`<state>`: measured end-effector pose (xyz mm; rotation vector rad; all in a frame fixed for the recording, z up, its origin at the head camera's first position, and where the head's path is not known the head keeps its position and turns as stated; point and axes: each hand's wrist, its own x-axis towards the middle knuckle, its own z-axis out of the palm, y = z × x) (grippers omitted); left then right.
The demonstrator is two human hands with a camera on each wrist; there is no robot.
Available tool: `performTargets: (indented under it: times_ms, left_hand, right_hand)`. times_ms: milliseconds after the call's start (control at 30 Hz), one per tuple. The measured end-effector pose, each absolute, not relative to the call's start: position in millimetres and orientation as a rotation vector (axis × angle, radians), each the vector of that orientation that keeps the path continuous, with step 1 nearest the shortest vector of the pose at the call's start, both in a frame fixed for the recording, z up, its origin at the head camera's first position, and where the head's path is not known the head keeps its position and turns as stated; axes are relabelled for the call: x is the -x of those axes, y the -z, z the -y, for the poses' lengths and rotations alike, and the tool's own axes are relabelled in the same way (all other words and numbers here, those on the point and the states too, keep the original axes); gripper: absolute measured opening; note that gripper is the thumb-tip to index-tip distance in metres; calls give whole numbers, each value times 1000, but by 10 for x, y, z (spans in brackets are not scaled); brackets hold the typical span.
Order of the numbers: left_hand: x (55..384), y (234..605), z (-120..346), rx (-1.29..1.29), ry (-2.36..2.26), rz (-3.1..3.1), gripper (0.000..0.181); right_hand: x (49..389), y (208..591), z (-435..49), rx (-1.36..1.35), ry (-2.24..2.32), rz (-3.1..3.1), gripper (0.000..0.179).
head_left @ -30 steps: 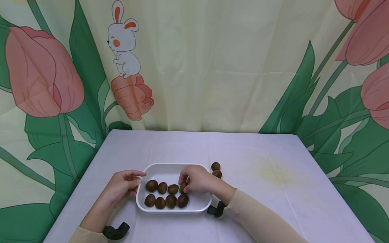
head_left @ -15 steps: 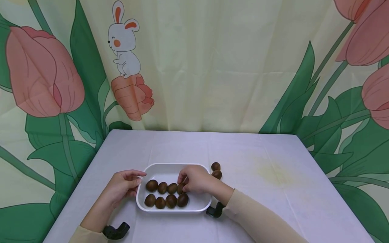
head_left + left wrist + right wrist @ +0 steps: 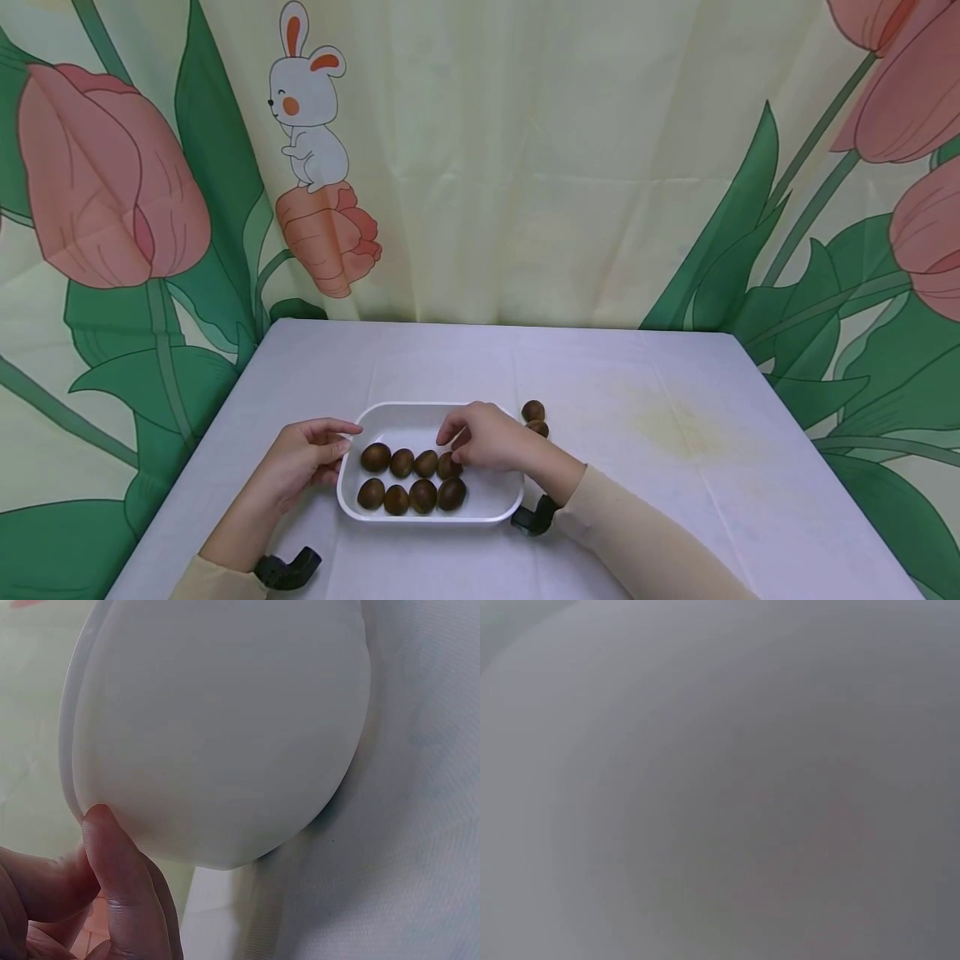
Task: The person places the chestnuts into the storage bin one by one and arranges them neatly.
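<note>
Brown chestnuts, such as the one at the front right point(image 3: 452, 493), lie in two rows inside a white tray point(image 3: 491, 510) in the head view. My left hand point(image 3: 300, 462) holds the tray by its left end. In the left wrist view, a fingertip point(image 3: 101, 825) presses the tray's outer wall point(image 3: 225, 735) just below the rim. Above the right end of the back row is my right hand point(image 3: 487, 437), its fingers loosely bent with nothing seen between them. They partly cover the last chestnut point(image 3: 448, 465) of that row. The right wrist view is a grey blur.
Two more chestnuts, one farther back point(image 3: 533, 411) and one nearer point(image 3: 537, 428), lie on the table just right of the tray. A white cloth point(image 3: 622, 375) covers the table. Behind its far edge hangs a printed curtain point(image 3: 510, 167).
The right hand pushed the last chestnut of the back row slightly left against its neighbour, then let go and rose a little. The left hand stayed at the tray.
</note>
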<state>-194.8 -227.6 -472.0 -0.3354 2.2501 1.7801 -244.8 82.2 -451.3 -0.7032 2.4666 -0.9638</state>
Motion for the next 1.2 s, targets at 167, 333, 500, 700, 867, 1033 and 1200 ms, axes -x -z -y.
performTargets:
  times_ms: [167, 333, 500, 700, 867, 1033, 1200]
  left_hand:
    - [1953, 4715, 2270, 334, -1775, -2261, 30]
    - [1952, 4710, 2266, 340, -1776, -2262, 30]
    - [1946, 4709, 2269, 340, -1782, -2254, 30]
    - [1946, 4706, 2282, 323, -1802, -2234, 30]
    - [1950, 4707, 2286, 318, -1807, -2232, 28]
    - [1959, 4750, 2306, 292, -1808, -2228, 32]
    - [1956, 4760, 2304, 294, -1809, -2221, 33]
  right_hand:
    - [2443, 4448, -853, 686, 1034, -2419, 29]
    - [2439, 4400, -913, 669, 1108, -2360, 28]
    - [2453, 4371, -993, 645, 1181, -2302, 30]
    - [2471, 4317, -1093, 599, 1271, -2257, 34]
    - [2487, 4267, -1181, 579, 1326, -2233, 33]
    - [2514, 4242, -1293, 570, 1365, -2231, 29]
    - [2539, 4221, -1418, 532, 1379, -2262, 29]
